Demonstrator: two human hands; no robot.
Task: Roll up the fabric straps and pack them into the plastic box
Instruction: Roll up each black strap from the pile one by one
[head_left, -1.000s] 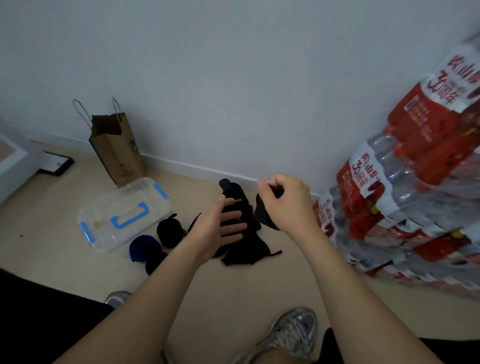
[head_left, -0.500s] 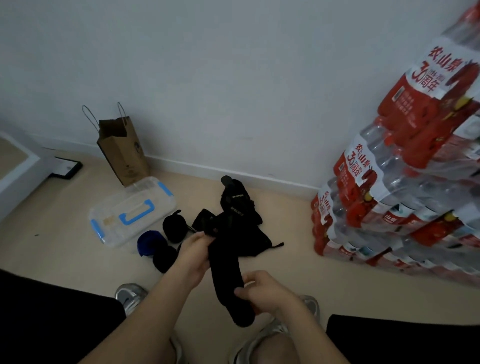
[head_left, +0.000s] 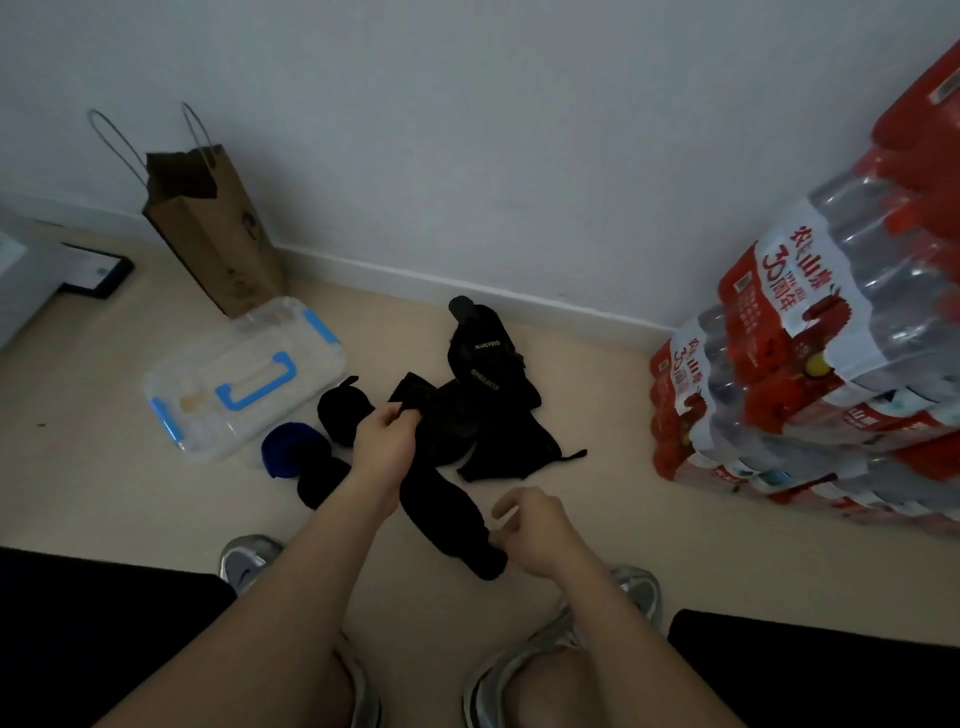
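Slack has gone out of one black strap (head_left: 447, 506): a second ago it was bunched between both hands above the pile (head_left: 493, 400) of loose straps, and now it runs as a straight length, pulled free toward the person over the floor (head_left: 613, 530). The left grip (head_left: 387, 434) is clenched on the strap's far end, right at the edge of the pile, while the right grip (head_left: 530, 530) pinches the near end low down in front of the shoes (head_left: 249, 558); some of its fingers are blurred, so just how they lie is unclear. That change matters, I judge, because a strap laid out flat and taut is ready to be rolled from one end, so the rolling of this piece seems about to begin and has not begun yet. Three finished rolls, two black (head_left: 343, 410) and one blue (head_left: 285, 449), lie on the floor between the pile and the plastic box (head_left: 244, 374), touching or almost touching each other. The box sits just left of them beside a paper bag (head_left: 218, 244), its lid with the blue handle on as before, so nothing is packed and the lid will have to come off. Most of the task looks to be left, since the pile holds several straps.
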